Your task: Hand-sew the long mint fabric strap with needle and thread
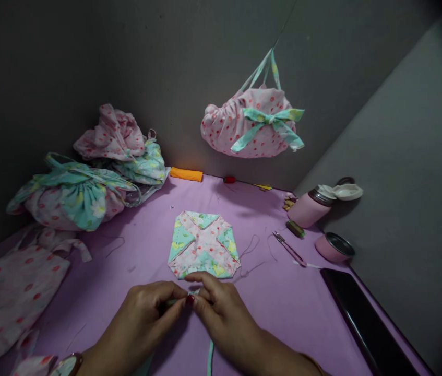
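Observation:
My left hand (148, 312) and my right hand (226, 308) meet at the front middle of the table, fingertips pinched together. Between them is a narrow teal fabric strip (210, 359), mostly hidden by the fingers, with one length hanging below my right hand. My right index finger is stretched out over the near edge of a patchwork fabric piece (205, 243). That piece lies flat, with pink dotted and teal floral sections. Loose thread (250, 258) trails from its right side. Whether a needle is in my fingers cannot be seen.
Thread snips (289, 248), a green thread spool (295, 228), a pink bottle (310, 208), its cup (334, 247) and a black phone (365, 318) lie right. Fabric bags (72, 198) pile left. A pink bag (255, 125) hangs above; orange cloth (186, 174) lies behind.

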`<state>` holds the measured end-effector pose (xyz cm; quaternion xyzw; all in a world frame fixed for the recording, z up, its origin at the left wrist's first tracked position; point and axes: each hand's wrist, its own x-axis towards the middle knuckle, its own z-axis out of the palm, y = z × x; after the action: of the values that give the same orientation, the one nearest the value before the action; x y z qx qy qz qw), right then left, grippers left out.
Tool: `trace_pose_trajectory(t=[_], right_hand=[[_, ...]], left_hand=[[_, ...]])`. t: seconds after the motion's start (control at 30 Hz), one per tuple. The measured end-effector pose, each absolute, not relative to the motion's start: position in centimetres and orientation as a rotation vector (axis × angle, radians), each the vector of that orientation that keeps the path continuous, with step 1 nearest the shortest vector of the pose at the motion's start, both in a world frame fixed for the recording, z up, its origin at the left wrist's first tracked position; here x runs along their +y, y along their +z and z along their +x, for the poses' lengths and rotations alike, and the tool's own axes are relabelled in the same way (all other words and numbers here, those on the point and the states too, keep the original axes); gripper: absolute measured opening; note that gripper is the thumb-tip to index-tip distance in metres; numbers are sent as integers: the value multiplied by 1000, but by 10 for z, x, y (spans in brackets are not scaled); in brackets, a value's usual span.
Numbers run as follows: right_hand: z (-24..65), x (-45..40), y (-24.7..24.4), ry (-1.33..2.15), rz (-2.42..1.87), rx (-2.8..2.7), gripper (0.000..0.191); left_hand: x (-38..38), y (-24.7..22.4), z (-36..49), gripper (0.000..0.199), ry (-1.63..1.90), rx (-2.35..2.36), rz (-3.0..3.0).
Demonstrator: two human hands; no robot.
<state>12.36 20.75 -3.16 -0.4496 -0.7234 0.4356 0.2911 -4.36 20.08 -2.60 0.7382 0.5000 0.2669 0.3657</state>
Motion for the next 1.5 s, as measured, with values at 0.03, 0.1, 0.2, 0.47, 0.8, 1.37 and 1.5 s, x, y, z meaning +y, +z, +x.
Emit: trace_pose_trajectory(t=[0.03,0.1,0.2,0.47,0.8,1.37,1.5], right_hand=[[121,207,-33,1269,-1175,-1846,26],[118,209,-34,1478,-1101,-1700,28],[121,216,-32,1626,-1064,-1629,35],[163,240,-12,1306,-1324,-1949,14],[246,266,38,500,-1684,-2174,10],[231,247,38,1681,-1166,-1907,24],[276,241,71,1408,-942,-1486,32]], left_hand=[[201,-26,-43,21,686,1260,1895],[202,-26,-44,23,695,1208,1869],[206,-27,-45,24,726,1175,1827],[211,-29,-50,21,754,1279,1864],[219,-28,-57,19,781,1360,1802],[229,-30,-58,22,850,1409,1535],[230,-32,-60,22,830,1452,1551]])
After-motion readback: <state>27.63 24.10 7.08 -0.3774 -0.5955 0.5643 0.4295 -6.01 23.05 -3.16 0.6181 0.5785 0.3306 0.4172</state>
